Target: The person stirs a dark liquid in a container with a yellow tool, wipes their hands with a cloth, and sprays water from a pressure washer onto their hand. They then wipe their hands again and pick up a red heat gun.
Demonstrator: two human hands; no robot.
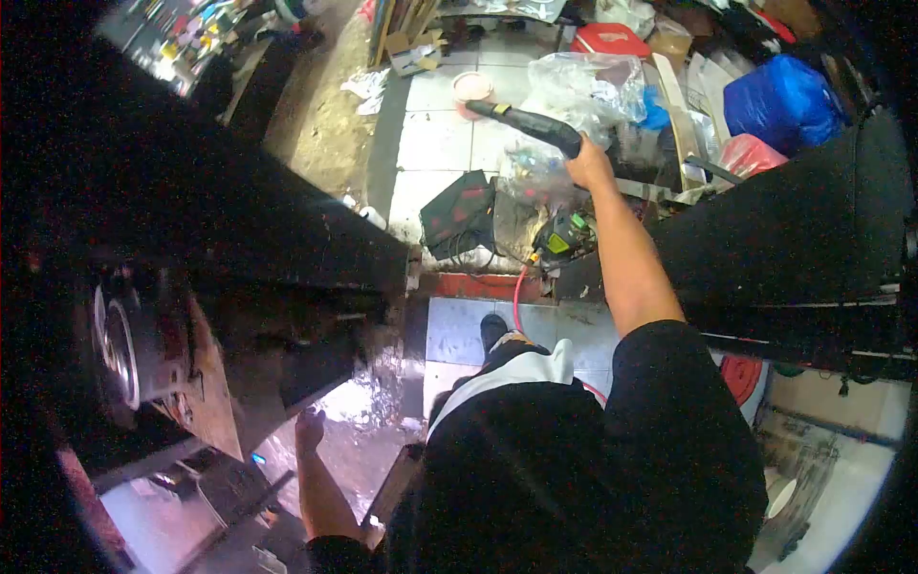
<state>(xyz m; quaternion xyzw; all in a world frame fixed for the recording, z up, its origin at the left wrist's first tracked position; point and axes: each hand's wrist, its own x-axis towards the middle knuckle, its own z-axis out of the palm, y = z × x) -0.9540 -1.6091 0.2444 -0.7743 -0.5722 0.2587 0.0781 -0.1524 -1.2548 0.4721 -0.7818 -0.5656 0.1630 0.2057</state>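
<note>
My right hand [591,165] reaches forward, its fingers wrapped around the near end of a long black tube-like object [535,124]. A yellow band circles this object near its far tip, which overlaps a round pink container [472,87] on the white tiles. Below the outstretched arm lie a black bag-like item [459,212] and a dark device with bright green parts [562,235]. My left hand [309,428] hangs low at the left, close to the lower edge of a dark cabinet-like surface [325,359]; its fingers are dim and mostly hidden.
Clear plastic bags [583,86], a red container [612,40] and a blue bundle [782,100] crowd the right side ahead. A red hose [518,297] runs over the raised threshold [478,286]. Dark furniture [794,215] flanks the passage. My foot [492,330] stands on tiles.
</note>
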